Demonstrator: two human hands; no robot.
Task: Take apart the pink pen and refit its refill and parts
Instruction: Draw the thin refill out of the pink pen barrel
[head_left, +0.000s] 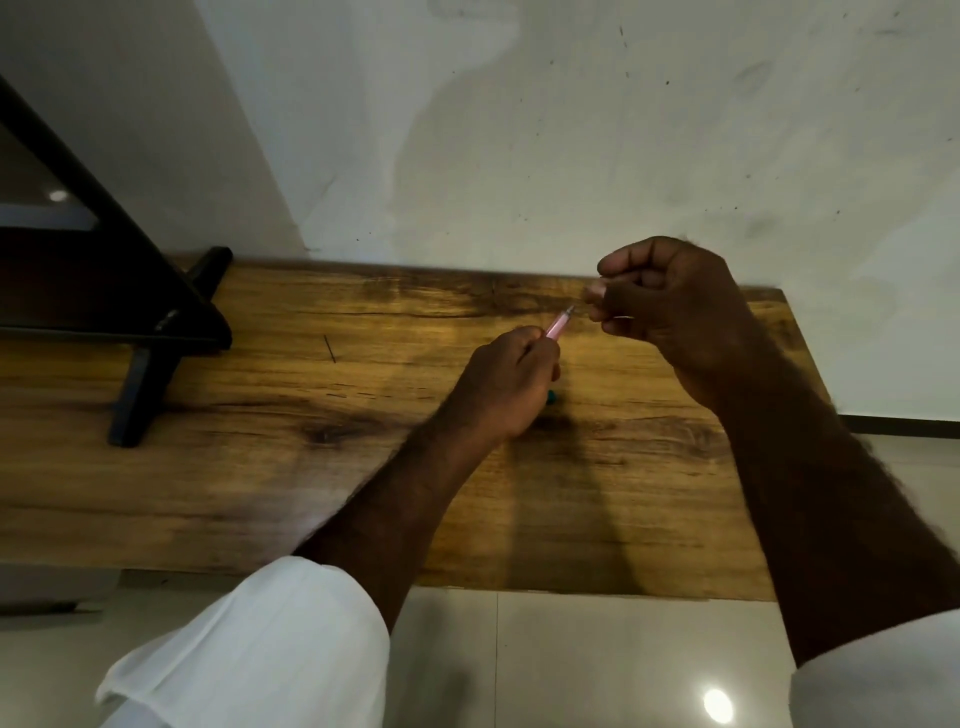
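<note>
My left hand (506, 387) is closed around the pink pen (558, 326), whose translucent pink barrel and pointed tip stick out up and to the right. A small teal end (551, 397) shows below the fist. My right hand (670, 306) hovers just right of the tip, fingers curled and pinched on something small and pale that is too blurred to identify. Both hands are held above the wooden table (311, 441).
A black stand with angled legs (156, 332) occupies the table's left back corner. A thin dark stick (330, 348) lies on the wood left of centre. A white wall runs behind the table, with tiled floor in front and to the right.
</note>
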